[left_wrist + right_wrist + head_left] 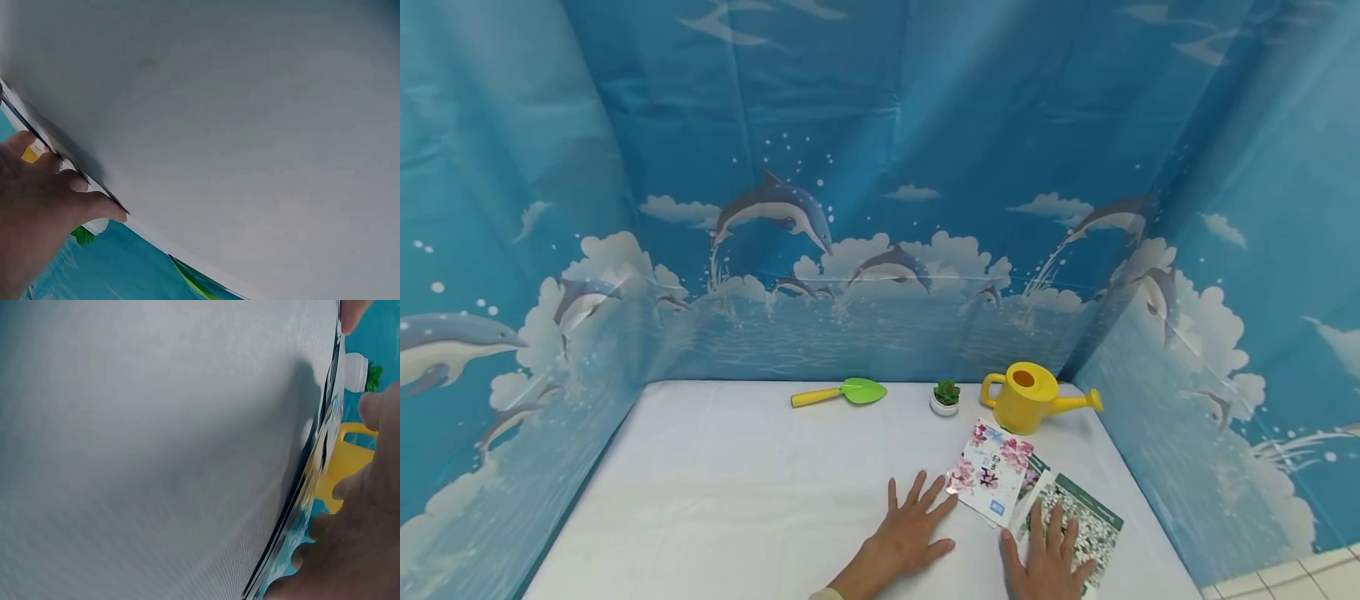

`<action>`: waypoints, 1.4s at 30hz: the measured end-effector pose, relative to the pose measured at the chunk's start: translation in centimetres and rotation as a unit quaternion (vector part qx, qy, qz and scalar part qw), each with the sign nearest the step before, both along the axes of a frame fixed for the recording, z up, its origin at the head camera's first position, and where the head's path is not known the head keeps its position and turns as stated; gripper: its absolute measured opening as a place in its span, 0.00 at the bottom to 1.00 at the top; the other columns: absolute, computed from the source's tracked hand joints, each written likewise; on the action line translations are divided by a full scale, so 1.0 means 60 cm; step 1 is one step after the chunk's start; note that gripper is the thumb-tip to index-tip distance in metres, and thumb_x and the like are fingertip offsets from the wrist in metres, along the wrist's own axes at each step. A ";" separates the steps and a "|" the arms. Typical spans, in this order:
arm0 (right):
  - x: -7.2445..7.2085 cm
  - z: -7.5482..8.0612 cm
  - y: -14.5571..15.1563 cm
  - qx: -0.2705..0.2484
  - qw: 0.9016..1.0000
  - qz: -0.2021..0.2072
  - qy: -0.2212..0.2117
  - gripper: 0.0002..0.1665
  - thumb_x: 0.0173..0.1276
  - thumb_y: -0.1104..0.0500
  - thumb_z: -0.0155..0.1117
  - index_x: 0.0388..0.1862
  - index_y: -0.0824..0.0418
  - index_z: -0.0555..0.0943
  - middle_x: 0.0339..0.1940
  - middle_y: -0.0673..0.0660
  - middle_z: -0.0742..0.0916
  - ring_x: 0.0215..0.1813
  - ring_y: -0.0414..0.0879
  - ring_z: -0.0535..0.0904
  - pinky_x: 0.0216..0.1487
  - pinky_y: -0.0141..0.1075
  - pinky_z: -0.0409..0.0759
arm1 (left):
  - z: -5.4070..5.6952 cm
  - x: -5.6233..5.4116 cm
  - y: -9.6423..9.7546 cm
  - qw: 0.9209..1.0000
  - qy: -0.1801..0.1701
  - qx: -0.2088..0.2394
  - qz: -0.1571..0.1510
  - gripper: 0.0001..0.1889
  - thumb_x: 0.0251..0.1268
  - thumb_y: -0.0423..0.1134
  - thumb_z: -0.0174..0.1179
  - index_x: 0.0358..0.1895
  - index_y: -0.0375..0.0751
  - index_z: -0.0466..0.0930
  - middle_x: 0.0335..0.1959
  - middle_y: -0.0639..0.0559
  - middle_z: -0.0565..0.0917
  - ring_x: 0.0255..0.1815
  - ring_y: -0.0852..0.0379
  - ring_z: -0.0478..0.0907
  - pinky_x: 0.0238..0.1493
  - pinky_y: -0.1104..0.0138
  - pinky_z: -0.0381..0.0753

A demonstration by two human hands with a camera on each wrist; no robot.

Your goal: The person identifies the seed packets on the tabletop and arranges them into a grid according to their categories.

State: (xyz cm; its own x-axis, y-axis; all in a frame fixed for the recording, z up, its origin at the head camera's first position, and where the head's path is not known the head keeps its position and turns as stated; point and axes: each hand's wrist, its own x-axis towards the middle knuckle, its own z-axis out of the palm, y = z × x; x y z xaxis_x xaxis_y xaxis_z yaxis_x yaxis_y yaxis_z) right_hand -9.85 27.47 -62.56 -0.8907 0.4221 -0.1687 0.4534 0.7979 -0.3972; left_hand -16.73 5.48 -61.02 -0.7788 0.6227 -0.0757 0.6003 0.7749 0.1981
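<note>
My left hand [906, 533] lies with spread fingers on the white tabletop, its fingertips at the left edge of a white packet with pink blossoms [992, 471]. Whether they touch it I cannot tell. To the right, my right hand [1047, 560] rests, fingers extended, over a packet printed with small white flowers [1097, 525]. Another green-edged packet [1036, 468] shows partly from under the blossom one. In the left wrist view the left hand [44, 200] appears side-on at the table surface. The right wrist view has the right hand [359, 519] above the thin packets' edges.
A yellow watering can [1022, 404] stands behind the packets, spout to the right. Left of it are a small potted succulent [946, 400] and a green trowel [861, 391] with a yellow handle. Blue dolphin-print curtains [865, 333] surround the white table [715, 483].
</note>
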 end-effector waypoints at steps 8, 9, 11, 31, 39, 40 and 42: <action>0.005 -0.001 0.000 -0.012 1.000 0.004 -0.008 0.59 0.83 0.28 0.47 0.85 0.75 0.51 0.85 0.81 0.47 0.86 0.79 0.32 0.75 0.77 0.20 | 0.000 0.003 0.003 0.999 0.020 -0.023 -0.010 0.36 0.80 0.65 0.56 0.85 0.65 0.64 0.89 0.62 0.56 0.90 0.49 0.50 0.79 0.33 0.61; 0.005 0.000 0.000 -0.014 1.000 0.004 -0.007 0.59 0.83 0.28 0.46 0.85 0.75 0.51 0.85 0.81 0.47 0.86 0.79 0.32 0.75 0.77 0.19 | 0.000 0.003 0.003 0.999 0.025 -0.023 -0.013 0.36 0.80 0.65 0.56 0.85 0.64 0.64 0.89 0.63 0.56 0.90 0.50 0.50 0.79 0.33 0.62; 0.006 0.001 0.000 -0.018 1.000 0.005 -0.006 0.60 0.83 0.26 0.43 0.85 0.75 0.51 0.85 0.81 0.47 0.86 0.78 0.32 0.75 0.76 0.18 | 0.000 0.003 0.004 0.999 0.034 -0.024 -0.021 0.36 0.80 0.65 0.56 0.85 0.62 0.64 0.89 0.64 0.56 0.90 0.54 0.50 0.79 0.34 0.63; 0.001 0.002 -0.002 -0.018 1.000 0.000 -0.018 0.56 0.85 0.31 0.48 0.85 0.76 0.50 0.86 0.80 0.46 0.86 0.78 0.30 0.74 0.75 0.16 | 0.010 0.025 -0.008 0.996 0.048 -0.055 -0.049 0.39 0.80 0.65 0.57 0.83 0.47 0.67 0.88 0.55 0.60 0.88 0.57 0.55 0.81 0.46 0.67; 0.003 0.003 -0.002 -0.015 1.000 0.004 -0.018 0.54 0.85 0.34 0.50 0.84 0.77 0.51 0.85 0.80 0.46 0.86 0.78 0.30 0.75 0.75 0.17 | 0.007 0.031 -0.017 0.995 0.072 -0.041 -0.055 0.37 0.79 0.62 0.60 0.81 0.45 0.70 0.83 0.54 0.68 0.86 0.56 0.61 0.80 0.52 0.70; 0.003 0.002 -0.002 -0.013 1.000 0.003 -0.020 0.54 0.85 0.35 0.51 0.85 0.77 0.51 0.85 0.80 0.46 0.86 0.78 0.30 0.75 0.75 0.17 | 0.005 0.032 -0.017 0.994 0.080 -0.044 -0.056 0.37 0.79 0.63 0.60 0.81 0.45 0.71 0.82 0.54 0.69 0.85 0.56 0.62 0.80 0.53 0.70; 0.004 0.001 -0.002 -0.008 1.000 0.002 -0.021 0.54 0.85 0.35 0.51 0.84 0.78 0.52 0.85 0.80 0.47 0.86 0.78 0.31 0.75 0.76 0.18 | 0.003 0.033 -0.018 0.992 0.095 -0.056 -0.059 0.37 0.78 0.64 0.60 0.80 0.46 0.71 0.81 0.54 0.70 0.84 0.55 0.62 0.80 0.55 0.69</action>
State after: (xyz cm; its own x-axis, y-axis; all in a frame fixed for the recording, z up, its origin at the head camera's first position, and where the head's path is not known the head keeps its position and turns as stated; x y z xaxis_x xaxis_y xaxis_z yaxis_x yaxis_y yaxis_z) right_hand -9.61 27.36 -62.48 -0.8846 0.4146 -0.2134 0.4662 0.7936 -0.3909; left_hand -14.74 4.39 -60.83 -0.7084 0.7058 -0.0078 0.7058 0.7083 -0.0110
